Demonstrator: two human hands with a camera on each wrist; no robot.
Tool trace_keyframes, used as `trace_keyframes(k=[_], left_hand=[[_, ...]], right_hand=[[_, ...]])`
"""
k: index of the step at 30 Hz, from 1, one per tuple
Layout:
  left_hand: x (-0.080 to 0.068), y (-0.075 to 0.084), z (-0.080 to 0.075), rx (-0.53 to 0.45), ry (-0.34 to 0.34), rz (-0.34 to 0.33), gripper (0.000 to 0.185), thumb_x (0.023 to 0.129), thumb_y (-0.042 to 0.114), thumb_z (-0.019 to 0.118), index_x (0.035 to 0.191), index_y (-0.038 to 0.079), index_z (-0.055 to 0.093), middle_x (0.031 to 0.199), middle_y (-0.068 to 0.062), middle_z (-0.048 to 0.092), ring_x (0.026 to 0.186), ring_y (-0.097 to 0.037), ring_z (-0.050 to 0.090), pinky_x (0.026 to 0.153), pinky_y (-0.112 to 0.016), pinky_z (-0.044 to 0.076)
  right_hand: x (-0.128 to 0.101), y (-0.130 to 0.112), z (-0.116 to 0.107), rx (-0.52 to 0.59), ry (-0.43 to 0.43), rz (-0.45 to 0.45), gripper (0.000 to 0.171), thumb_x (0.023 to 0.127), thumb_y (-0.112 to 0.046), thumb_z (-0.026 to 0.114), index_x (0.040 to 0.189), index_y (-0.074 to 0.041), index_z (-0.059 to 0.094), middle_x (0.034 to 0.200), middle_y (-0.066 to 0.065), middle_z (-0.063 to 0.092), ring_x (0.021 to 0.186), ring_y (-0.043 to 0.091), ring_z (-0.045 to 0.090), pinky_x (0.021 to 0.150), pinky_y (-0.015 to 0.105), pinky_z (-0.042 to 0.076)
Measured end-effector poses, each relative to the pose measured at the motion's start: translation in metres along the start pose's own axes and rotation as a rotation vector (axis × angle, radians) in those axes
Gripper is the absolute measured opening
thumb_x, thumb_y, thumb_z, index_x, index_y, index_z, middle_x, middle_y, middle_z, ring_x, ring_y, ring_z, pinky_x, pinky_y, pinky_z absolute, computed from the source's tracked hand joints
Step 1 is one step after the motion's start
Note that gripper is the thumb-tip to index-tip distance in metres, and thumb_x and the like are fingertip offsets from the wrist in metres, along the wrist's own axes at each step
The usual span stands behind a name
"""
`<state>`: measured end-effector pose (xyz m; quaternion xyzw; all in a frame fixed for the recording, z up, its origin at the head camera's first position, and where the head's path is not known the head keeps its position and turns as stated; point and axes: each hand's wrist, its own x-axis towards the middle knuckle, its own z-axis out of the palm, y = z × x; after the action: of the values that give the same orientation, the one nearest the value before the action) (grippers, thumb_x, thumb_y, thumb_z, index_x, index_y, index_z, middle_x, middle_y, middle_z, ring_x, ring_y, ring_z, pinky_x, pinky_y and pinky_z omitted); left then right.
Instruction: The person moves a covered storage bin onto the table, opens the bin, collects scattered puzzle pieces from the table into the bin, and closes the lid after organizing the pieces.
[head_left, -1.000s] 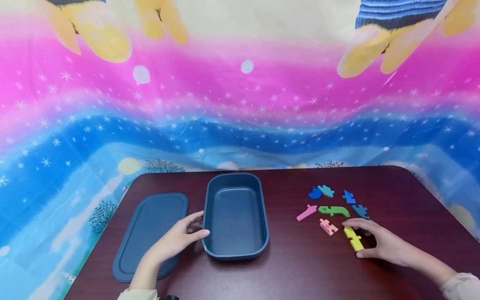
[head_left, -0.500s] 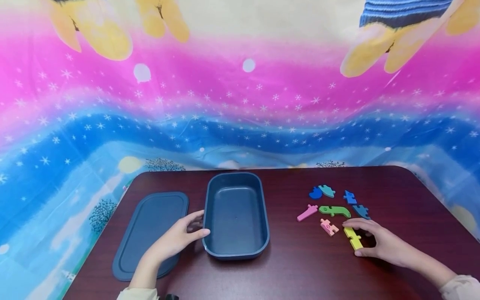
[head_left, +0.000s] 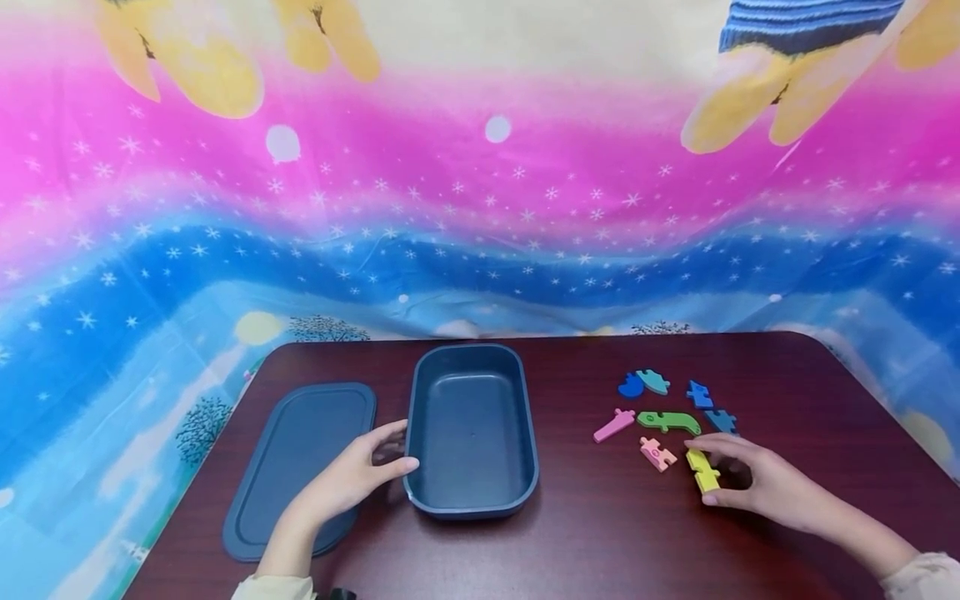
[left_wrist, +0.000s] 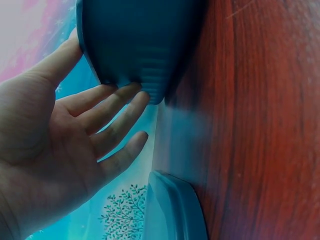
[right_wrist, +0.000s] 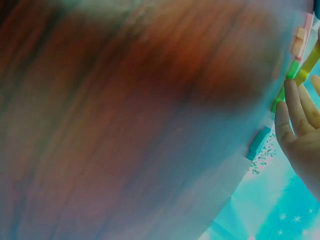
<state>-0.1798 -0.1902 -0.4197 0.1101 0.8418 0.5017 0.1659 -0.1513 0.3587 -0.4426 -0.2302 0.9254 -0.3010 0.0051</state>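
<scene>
Box (head_left: 471, 433): dark blue, oblong, open, standing near the middle of the table (head_left: 585, 542); taken here as the landmark. Left hand (head_left: 352, 479): at the box's near left corner, thumb along the rim, fingers straight and slightly spread against the outer wall; the left wrist view shows the fingertips (left_wrist: 131, 95) touching the wall under the rim, nothing enclosed. Lid (head_left: 300, 467): same blue, flat on the table just left of the box, partly under the left forearm. Right hand (head_left: 757, 487): well right of the box, fingers curled round the yellow piece (head_left: 702, 471), index finger on its far end and thumb at its near end; whether the piece is clear of the table cannot be told. Pink piece (head_left: 657, 453): just left of the yellow piece, toward the box. Green piece (head_left: 667, 421): long, curved, beyond the pink one. Magenta piece (head_left: 613, 425): a slanted bar, the piece nearest the box. Blue pieces: two together at the far side of the group (head_left: 641, 384), two more to their right (head_left: 708, 407), farthest from the box. Right wrist view: heavily blurred; only finger ends (right_wrist: 295, 112) and the edges of coloured pieces can be made out. Backdrop (head_left: 480, 208): pink, blue and starred cloth behind the table.
</scene>
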Motion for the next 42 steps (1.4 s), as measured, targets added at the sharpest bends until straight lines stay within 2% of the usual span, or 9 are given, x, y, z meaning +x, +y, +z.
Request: trace_keyframes(k=[7,12,18,24,32,35,42], left_hand=[[0.0,0.0,0.0,0.006,0.005,0.009,0.068,0.096,0.03,0.067,0.15,0.001,0.038,0.142,-0.021,0.051,0.126,-0.036,0.053,0.095,-0.047,0.05],[0.0,0.0,0.0,0.016,0.011,-0.001,0.068,0.096,0.03,0.068,0.15,0.001,0.039,0.141,-0.02,0.052,0.125,-0.037,0.053,0.095,-0.047,0.05],[0.0,0.0,0.001,0.027,0.015,0.0,0.067,0.095,0.03,0.068,0.15,0.001,0.04,0.14,-0.02,0.052,0.124,-0.036,0.054,0.094,-0.047,0.051],[0.0,-0.001,0.0,0.019,0.011,0.005,0.067,0.095,0.029,0.068,0.15,0.002,0.04,0.141,-0.02,0.052,0.124,-0.036,0.054,0.093,-0.047,0.051],[0.0,-0.001,0.0,0.022,0.01,0.009,0.067,0.096,0.029,0.068,0.15,0.002,0.039,0.142,-0.02,0.051,0.124,-0.036,0.054,0.093,-0.046,0.051],[0.0,0.0,0.0,0.024,0.012,0.008,0.067,0.096,0.029,0.068,0.15,0.002,0.039,0.142,-0.021,0.051,0.124,-0.037,0.054,0.093,-0.047,0.051],[-0.002,0.0,0.0,0.026,0.015,-0.008,0.068,0.095,0.031,0.068,0.15,0.002,0.039,0.142,-0.02,0.05,0.125,-0.037,0.054,0.094,-0.048,0.05]], right_hand=[[0.004,-0.018,-0.004,-0.026,0.051,0.056,0.056,0.081,-0.026,0.083,0.13,-0.009,0.063,0.116,0.002,0.062,0.093,0.003,0.055,0.069,0.025,0.052],[0.007,-0.03,0.0,-0.008,0.096,0.017,0.057,0.08,-0.022,0.084,0.131,-0.009,0.062,0.115,0.001,0.062,0.092,0.002,0.055,0.066,0.026,0.052],[0.012,-0.045,0.01,0.017,0.143,-0.074,0.061,0.076,-0.016,0.086,0.132,-0.009,0.062,0.121,0.001,0.06,0.092,0.003,0.056,0.066,0.028,0.053],[0.017,-0.059,0.016,0.063,0.109,-0.105,0.061,0.08,-0.019,0.084,0.135,-0.012,0.06,0.12,-0.003,0.06,0.093,0.003,0.055,0.066,0.029,0.053],[0.024,-0.073,0.02,0.06,0.093,-0.146,0.062,0.08,-0.022,0.084,0.136,-0.018,0.06,0.131,-0.003,0.059,0.1,0.008,0.056,0.074,0.032,0.054],[0.029,-0.079,0.022,0.076,0.084,-0.166,0.061,0.08,-0.02,0.084,0.136,-0.015,0.06,0.131,-0.001,0.059,0.101,0.009,0.053,0.071,0.03,0.052],[0.042,-0.089,0.03,0.18,0.018,-0.209,0.063,0.081,-0.015,0.083,0.138,-0.021,0.057,0.124,-0.006,0.06,0.094,0.01,0.052,0.061,0.03,0.046]])
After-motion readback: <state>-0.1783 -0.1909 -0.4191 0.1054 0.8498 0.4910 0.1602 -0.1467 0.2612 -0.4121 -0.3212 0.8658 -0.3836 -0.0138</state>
